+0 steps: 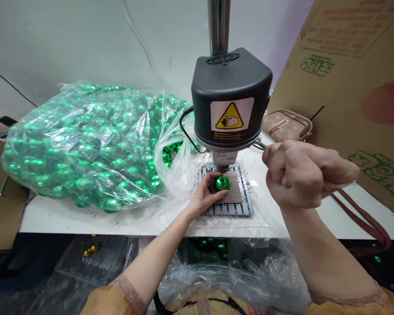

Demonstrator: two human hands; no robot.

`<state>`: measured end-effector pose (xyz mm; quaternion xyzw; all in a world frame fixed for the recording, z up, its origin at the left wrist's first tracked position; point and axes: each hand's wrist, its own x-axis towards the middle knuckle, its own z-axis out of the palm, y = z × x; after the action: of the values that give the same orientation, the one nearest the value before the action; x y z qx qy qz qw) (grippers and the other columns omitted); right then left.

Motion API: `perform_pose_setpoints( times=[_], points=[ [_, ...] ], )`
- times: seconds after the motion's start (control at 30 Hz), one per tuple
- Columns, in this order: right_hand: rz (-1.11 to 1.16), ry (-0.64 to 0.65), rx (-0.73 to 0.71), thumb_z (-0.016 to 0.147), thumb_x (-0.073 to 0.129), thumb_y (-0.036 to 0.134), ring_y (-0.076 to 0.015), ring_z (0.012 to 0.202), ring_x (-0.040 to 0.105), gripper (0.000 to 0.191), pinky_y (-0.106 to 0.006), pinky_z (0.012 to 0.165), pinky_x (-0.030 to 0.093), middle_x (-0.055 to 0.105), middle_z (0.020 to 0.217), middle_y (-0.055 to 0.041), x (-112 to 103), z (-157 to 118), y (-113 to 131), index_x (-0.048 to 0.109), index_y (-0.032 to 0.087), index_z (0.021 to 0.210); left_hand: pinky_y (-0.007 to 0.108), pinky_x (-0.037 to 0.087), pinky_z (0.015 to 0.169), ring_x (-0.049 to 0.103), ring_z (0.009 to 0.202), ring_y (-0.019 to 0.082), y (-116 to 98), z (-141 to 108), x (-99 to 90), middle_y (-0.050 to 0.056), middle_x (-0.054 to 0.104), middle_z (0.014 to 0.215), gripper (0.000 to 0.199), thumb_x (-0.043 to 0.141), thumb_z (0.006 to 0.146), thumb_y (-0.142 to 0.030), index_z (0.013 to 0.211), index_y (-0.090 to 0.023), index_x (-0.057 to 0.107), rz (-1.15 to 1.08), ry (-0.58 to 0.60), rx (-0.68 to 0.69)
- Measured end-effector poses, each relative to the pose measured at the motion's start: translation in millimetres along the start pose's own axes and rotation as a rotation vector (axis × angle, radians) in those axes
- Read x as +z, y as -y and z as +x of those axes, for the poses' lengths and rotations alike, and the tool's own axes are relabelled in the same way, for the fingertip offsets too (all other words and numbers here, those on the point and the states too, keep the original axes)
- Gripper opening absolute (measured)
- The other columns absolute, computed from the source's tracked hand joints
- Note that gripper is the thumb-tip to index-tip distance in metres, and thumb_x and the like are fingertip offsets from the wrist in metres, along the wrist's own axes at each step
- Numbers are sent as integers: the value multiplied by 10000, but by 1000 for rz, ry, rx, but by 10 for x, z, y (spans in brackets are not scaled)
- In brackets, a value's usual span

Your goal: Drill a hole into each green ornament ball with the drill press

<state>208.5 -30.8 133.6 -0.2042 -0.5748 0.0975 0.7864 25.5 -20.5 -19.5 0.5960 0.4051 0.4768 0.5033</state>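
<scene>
A shiny green faceted ball [223,183] sits on a flat pad [235,192] over the slotted metal base [248,206] of a small drill press [231,83]. My left hand [206,192] grips the ball from its left side, thumb in front and fingers behind. Right above the ball is the drill's chuck [223,168]; whether the bit touches the ball I cannot make out. My right hand [302,173] is closed in a fist around the press's lever handle [258,144], most of which the fingers hide.
A big clear plastic bag [85,148] full of green balls lies on the white table [52,218] at left. Behind my right hand are a patterned purse [287,124] and a large cardboard box [348,87]. Dark shavings surround the base. More green balls [213,247] show below the table edge.
</scene>
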Motion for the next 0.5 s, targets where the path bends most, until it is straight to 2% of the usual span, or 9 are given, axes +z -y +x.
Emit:
perform_pose_setpoints(
  times=[0.23,0.37,0.5],
  points=[
    [49,36,-73,898,622,238,-67,406,244,540,-322,435,169,279,492,44,-14,-41,-33,198,179,568,391,475,1074,659,1160,260,18,-7,-3,71,713,1175,494,947,761,-325,1177,-232,698,11,8,10],
    [46,44,-197,869,610,146,-52,412,199,502,-313,451,164,235,517,60,-22,-73,-59,173,190,625,400,477,1079,654,1179,260,93,4,-5,74,702,1205,538,952,760,-374,1195,-229,670,-3,19,11],
    [7,68,-215,873,599,98,-41,438,220,506,-304,478,191,236,527,59,-37,-103,-73,163,192,632,420,492,1068,656,1175,265,178,21,-7,73,688,1211,605,965,737,-444,1203,-228,645,10,30,20]
  ],
)
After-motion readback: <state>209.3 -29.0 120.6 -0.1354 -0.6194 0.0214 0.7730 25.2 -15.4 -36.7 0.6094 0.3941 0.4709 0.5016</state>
